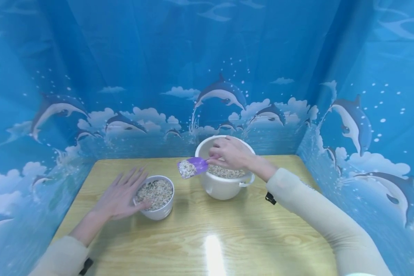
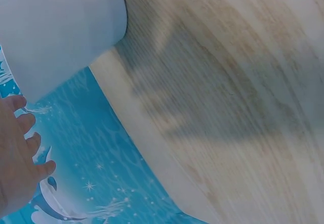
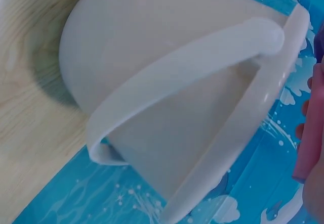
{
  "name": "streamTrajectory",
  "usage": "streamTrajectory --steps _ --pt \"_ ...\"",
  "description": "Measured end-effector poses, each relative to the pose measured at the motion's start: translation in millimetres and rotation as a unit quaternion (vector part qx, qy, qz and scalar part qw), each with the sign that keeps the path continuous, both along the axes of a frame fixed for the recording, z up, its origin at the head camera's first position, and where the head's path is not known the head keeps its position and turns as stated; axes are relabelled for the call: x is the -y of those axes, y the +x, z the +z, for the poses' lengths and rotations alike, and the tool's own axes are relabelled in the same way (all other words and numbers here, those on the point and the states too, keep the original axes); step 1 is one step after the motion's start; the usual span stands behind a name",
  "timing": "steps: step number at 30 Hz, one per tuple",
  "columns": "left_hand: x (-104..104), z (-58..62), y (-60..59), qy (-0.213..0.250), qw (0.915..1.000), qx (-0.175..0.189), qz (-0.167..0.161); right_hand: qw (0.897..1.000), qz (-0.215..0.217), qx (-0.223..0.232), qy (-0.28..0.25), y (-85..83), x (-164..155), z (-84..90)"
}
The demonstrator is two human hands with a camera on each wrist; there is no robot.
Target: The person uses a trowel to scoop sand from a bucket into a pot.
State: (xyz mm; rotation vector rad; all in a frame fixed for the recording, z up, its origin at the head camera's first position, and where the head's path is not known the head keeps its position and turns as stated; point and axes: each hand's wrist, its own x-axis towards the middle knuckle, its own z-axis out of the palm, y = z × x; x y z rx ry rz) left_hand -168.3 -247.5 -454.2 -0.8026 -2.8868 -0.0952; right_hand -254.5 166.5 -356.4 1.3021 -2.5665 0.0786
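My right hand (image 1: pixel 231 153) grips the pink handle (image 3: pixel 314 128) of a small purple shovel (image 1: pixel 201 165) above the large white bucket (image 1: pixel 220 189). Pale gravel (image 1: pixel 187 168) lies on the blade, which juts left past the bucket's rim. More gravel (image 1: pixel 225 172) covers the inside of the bucket. Fingers spread, my left hand (image 1: pixel 122 197) is at the left side of a smaller white pot (image 1: pixel 162 214), its thumb over the rim; whether it touches is unclear. The pot holds gravel (image 1: pixel 156 193) mixed with darker bits. The left wrist view shows the hand (image 2: pixel 17 158) beside the pot's wall.
Both containers stand on a wood-grain table (image 1: pixel 193 237), the pot left and the bucket farther back. A gap of tabletop separates them. Blue dolphin-print curtains (image 1: pixel 151 76) enclose the back and sides. The bucket's white handle (image 3: pixel 177 77) hangs down its outer wall.
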Motion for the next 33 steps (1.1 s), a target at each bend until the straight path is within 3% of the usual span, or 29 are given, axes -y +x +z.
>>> streamTrajectory --steps 13,21,33 --pt "6.9 -8.6 8.5 0.002 0.9998 0.016 0.009 1.0 0.009 -0.016 0.019 4.4 23.5 -4.6" --pt "8.2 -11.4 9.2 0.007 1.0 -0.001 0.006 0.999 0.018 -0.04 0.032 5.9 34.3 -10.2" --pt "10.2 -14.2 10.4 0.007 0.9998 0.012 0.015 0.998 0.02 -0.04 0.045 6.8 53.0 -16.6"
